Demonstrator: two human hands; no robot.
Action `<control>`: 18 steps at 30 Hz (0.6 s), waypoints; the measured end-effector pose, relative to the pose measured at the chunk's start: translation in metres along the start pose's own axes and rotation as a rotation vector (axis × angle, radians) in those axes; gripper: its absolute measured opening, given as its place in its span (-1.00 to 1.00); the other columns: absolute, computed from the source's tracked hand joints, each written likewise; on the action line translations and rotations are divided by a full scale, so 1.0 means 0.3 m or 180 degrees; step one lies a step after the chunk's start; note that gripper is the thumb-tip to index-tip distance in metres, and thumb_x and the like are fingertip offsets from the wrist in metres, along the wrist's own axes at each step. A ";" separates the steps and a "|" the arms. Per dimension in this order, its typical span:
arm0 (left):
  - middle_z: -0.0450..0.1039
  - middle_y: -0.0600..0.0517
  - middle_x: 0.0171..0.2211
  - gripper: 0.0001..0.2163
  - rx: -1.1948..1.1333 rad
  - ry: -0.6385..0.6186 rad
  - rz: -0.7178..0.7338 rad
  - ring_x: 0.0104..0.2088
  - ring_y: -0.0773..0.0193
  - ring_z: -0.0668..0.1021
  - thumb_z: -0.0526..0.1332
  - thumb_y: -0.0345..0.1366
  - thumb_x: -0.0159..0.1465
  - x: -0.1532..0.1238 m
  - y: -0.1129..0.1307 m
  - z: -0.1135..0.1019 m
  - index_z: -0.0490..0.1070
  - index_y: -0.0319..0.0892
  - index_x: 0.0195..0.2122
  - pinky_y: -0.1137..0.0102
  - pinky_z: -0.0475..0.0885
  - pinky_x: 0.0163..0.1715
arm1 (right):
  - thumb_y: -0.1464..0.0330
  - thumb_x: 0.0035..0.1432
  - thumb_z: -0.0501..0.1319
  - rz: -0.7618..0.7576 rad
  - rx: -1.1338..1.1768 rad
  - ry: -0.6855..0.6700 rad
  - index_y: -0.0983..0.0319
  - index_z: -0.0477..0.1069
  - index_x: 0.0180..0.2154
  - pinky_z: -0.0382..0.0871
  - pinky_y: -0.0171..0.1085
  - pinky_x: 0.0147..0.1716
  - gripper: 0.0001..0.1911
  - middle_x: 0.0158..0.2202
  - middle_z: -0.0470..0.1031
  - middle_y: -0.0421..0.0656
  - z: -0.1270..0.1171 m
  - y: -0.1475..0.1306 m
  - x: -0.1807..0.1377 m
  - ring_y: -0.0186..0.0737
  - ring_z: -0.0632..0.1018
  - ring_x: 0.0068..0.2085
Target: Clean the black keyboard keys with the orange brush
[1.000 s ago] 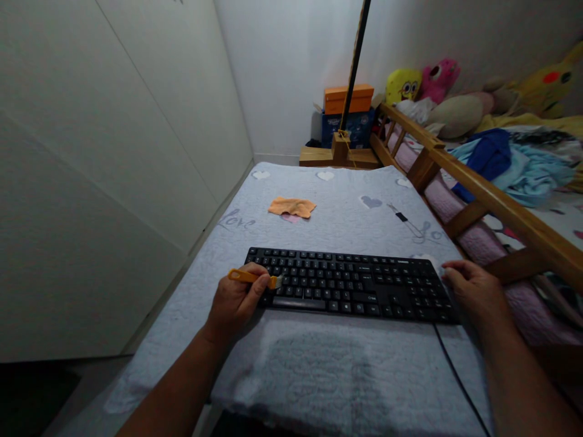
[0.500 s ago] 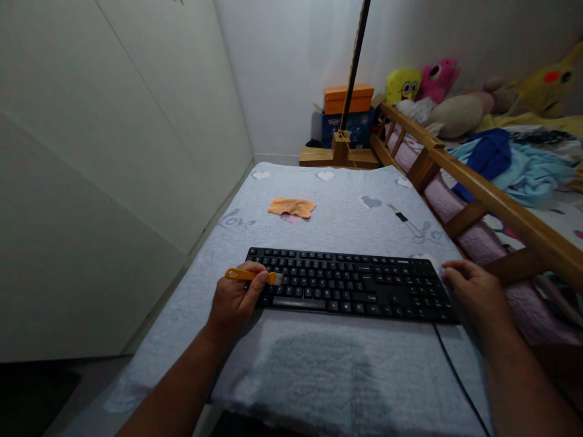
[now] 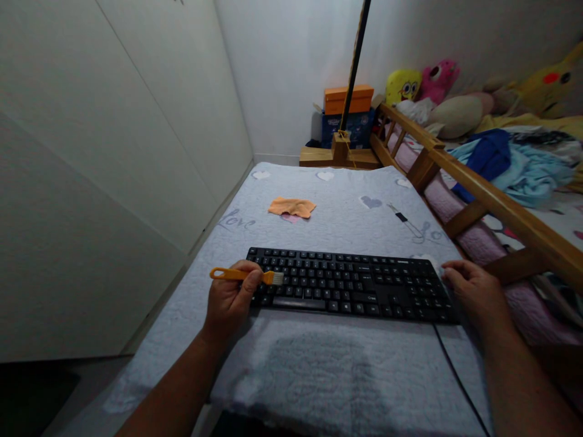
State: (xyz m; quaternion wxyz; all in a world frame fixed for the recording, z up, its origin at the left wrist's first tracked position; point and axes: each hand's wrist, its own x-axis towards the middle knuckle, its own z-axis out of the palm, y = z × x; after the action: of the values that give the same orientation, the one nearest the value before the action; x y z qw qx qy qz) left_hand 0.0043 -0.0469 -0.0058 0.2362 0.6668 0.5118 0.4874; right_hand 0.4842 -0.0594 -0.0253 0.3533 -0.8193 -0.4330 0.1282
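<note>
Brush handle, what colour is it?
The brush handle is yellow-orange; the head view, the only one here, shows it best.

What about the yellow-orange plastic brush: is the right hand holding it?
No, the left hand grips the brush; the right hand is by the black rectangular keyboard.

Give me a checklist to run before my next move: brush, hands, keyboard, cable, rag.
1. Brush gripped in left hand: ok.
2. Bristles over the keyboard's left part: ok; pressing on keys: cannot tell.
3. Keyboard lying keys up on the cover: ok.
4. Right hand steadying the keyboard's right end: cannot tell; it is beside it.
5. Cable clear of brush: ok.
6. Orange rag off the keyboard: ok.
</note>
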 end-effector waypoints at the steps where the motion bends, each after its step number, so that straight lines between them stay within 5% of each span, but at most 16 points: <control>1: 0.42 0.09 -0.46 -0.78 -0.0015 0.0028 0.0047 -0.44 0.28 0.46 0.17 -0.17 0.42 0.000 0.001 0.003 0.49 -0.14 -0.32 0.39 0.37 -0.39 | 0.18 -0.08 0.21 -0.0012 -0.0001 -0.0003 0.21 0.54 -0.33 0.36 -0.15 -0.34 -0.70 -0.40 0.60 -0.05 -0.001 -0.002 -0.002 -0.03 0.56 -0.36; 18: 0.48 0.06 -0.45 -0.75 0.0297 -0.0601 0.0506 -0.46 0.30 0.52 0.12 -0.24 0.43 0.015 0.037 0.036 0.45 -0.15 -0.38 0.41 0.39 -0.40 | 0.16 -0.08 0.19 0.0044 -0.0003 -0.0002 0.22 0.55 -0.33 0.36 -0.14 -0.34 -0.66 -0.41 0.58 -0.09 0.003 0.006 0.000 -0.04 0.55 -0.36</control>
State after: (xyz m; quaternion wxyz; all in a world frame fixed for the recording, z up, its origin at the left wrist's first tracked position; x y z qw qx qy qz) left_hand 0.0190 -0.0449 0.0007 0.2127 0.7585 0.4549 0.4153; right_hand 0.4849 -0.0596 -0.0270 0.3519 -0.8224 -0.4275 0.1307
